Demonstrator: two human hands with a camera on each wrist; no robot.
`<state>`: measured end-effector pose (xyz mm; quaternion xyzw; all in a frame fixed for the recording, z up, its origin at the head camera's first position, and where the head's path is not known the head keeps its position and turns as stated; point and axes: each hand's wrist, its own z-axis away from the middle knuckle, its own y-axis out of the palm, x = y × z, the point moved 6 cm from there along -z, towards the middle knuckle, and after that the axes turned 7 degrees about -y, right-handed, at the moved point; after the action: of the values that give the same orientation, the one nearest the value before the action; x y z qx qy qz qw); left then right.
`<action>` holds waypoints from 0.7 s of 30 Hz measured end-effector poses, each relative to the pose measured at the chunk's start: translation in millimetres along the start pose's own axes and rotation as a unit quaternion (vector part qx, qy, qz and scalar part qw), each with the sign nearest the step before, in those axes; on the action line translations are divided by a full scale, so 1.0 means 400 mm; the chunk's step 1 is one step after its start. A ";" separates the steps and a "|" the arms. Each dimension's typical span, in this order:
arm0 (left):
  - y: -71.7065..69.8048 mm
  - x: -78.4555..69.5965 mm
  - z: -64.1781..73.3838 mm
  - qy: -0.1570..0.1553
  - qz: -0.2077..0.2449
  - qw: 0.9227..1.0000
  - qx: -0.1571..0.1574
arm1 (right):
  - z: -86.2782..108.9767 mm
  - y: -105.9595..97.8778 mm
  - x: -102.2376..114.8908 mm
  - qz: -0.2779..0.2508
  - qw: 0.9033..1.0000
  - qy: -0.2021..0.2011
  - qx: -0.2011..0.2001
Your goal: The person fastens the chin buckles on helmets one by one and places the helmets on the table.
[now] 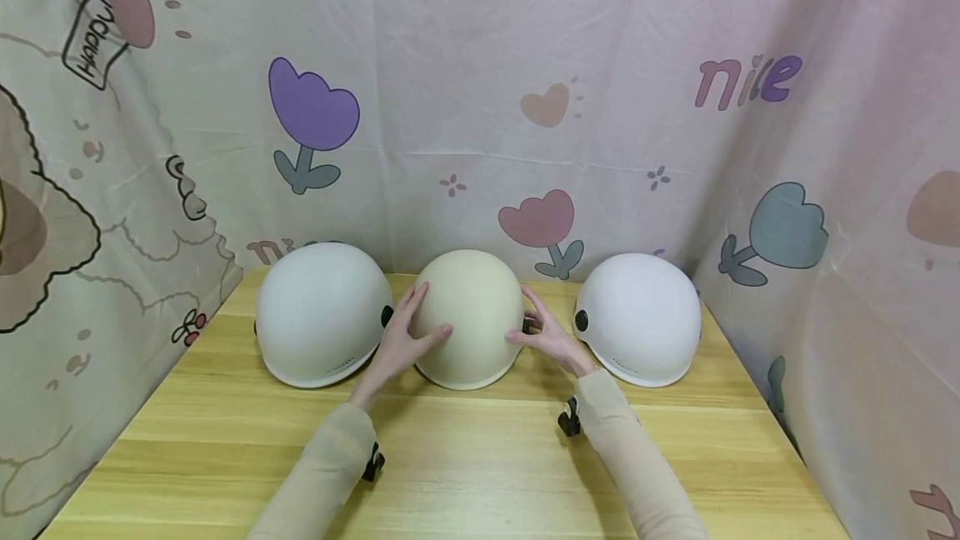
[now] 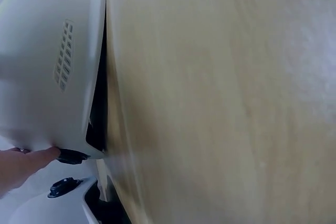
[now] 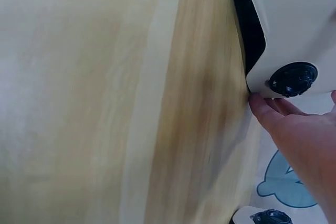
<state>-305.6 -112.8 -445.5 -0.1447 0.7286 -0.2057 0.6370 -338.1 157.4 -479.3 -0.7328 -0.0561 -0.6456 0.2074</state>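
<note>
1. Cream helmet (image 1: 468, 315) = middle of the row on the tabletop (image 1: 465, 457), dome up, btwn left white helmet (image 1: 322, 307) and right white helmet (image 1: 641, 315).
2. L grip (image 1: 405, 338): spread wide on its left side, thumb across the front. R grip (image 1: 555, 338): also fairly wide on the other side, thumb fwd, a fingertip near the lower rim. Both touch the shell, neither's wrapped round it.
3. Handling, imo: light for its bulk, stiff shell, prob won't dent from normal pressure. Looks smooth, so maybe a bit slippery on the dome.
4. Best hold IMO: both sides, low, fingertips near the rim. I'd keep off the black side knob (image 3: 294, 78), it might turn or snag.
5. In the way: white helmets either side, so not much elbow room, esp. L, where the left helmet's knob (image 1: 387, 315) faces my hand. Printed cloth (image 1: 622, 40) hangs just behind the row, fwiw.
</note>
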 end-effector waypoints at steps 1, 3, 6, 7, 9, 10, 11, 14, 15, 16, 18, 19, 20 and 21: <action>-0.001 0.001 0.000 0.002 0.000 1.000 -0.001 | 0.000 0.000 0.000 0.000 1.000 0.000 -0.001; -0.002 0.004 0.001 0.002 0.008 1.000 -0.001 | 0.001 0.000 0.001 -0.001 1.000 -0.001 -0.004; -0.003 0.012 0.002 -0.003 0.024 1.000 0.002 | 0.004 0.002 0.000 0.002 1.000 0.005 -0.012; -0.004 0.014 0.003 -0.005 0.028 1.000 0.004 | 0.005 0.003 0.000 0.004 1.000 0.007 -0.014; -0.004 0.019 0.004 -0.009 0.035 0.999 0.008 | 0.005 0.006 -0.001 0.009 1.000 0.008 -0.016; -0.004 0.021 0.004 -0.010 0.035 0.999 0.008 | 0.004 0.008 -0.001 0.011 1.000 0.008 -0.017; -0.004 0.022 0.005 -0.009 0.035 0.999 0.009 | 0.003 0.009 -0.002 0.011 1.000 0.006 -0.017; -0.004 0.023 0.005 -0.005 0.036 0.999 0.010 | 0.000 0.012 -0.004 0.007 1.000 0.004 -0.019; -0.005 0.022 0.005 -0.003 0.038 0.999 0.011 | 0.001 0.012 -0.003 0.006 1.000 0.004 -0.020; -0.005 0.022 0.006 -0.002 0.039 0.999 0.010 | 0.000 0.013 -0.004 0.003 1.000 0.004 -0.021; -0.006 0.023 0.006 -0.003 0.043 0.999 0.011 | 0.000 0.013 0.000 0.003 1.000 0.005 -0.023; -0.007 0.022 0.007 -0.006 0.044 0.999 0.010 | 0.000 0.014 0.002 0.006 1.000 0.006 -0.023; -0.007 0.023 0.008 -0.009 0.045 0.999 0.010 | -0.001 0.015 0.002 0.008 1.000 0.005 -0.025; -0.008 0.024 0.009 -0.014 0.046 0.999 0.009 | -0.001 0.016 0.002 0.010 1.000 0.005 -0.027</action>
<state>-303.6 -120.6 -452.7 -0.1076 0.7237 -0.1808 0.6572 -336.1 151.3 -479.9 -0.7353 -0.0302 -0.6485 0.1944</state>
